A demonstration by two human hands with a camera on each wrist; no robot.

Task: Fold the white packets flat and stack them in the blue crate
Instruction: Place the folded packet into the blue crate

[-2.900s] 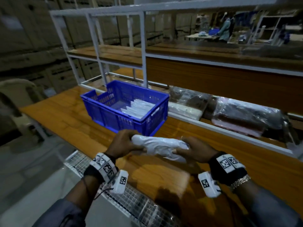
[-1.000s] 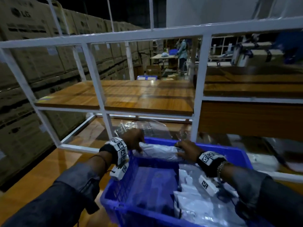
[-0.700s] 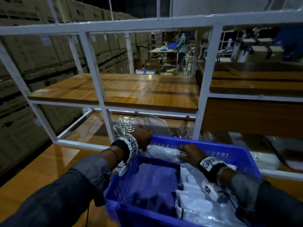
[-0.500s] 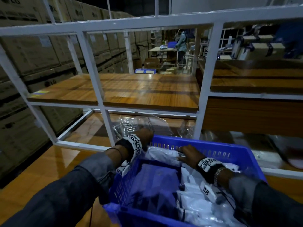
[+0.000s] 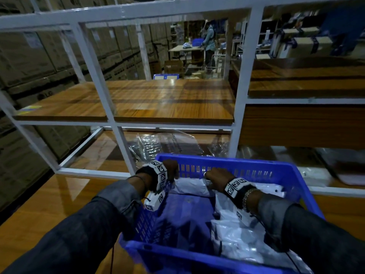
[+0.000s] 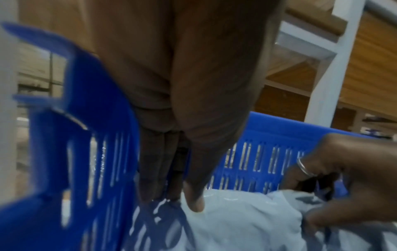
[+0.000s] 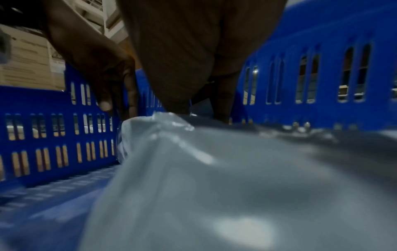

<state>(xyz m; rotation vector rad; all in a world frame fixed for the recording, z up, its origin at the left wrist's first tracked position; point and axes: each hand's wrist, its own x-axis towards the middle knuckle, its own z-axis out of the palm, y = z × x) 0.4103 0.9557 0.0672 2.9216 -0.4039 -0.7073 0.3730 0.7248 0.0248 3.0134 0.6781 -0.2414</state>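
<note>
Pressing crinkly white packet (image 5: 192,187) against slotted blue crate (image 5: 233,167) wall, both hands.

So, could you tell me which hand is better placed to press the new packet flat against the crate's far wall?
Probably the right hand: it rests atop the white packet; the left hand only touches its end.

Both arms stretched forward, sleeves dark, tagged bands at wrists. Left hand (image 5: 171,169) low, fingers straight down together, thumb tip pressing packet (image 5: 192,186). Right hand (image 5: 216,176) (ring on one finger) bent over packet's other end, fingers curled; actual grip hidden in blur.
</note>
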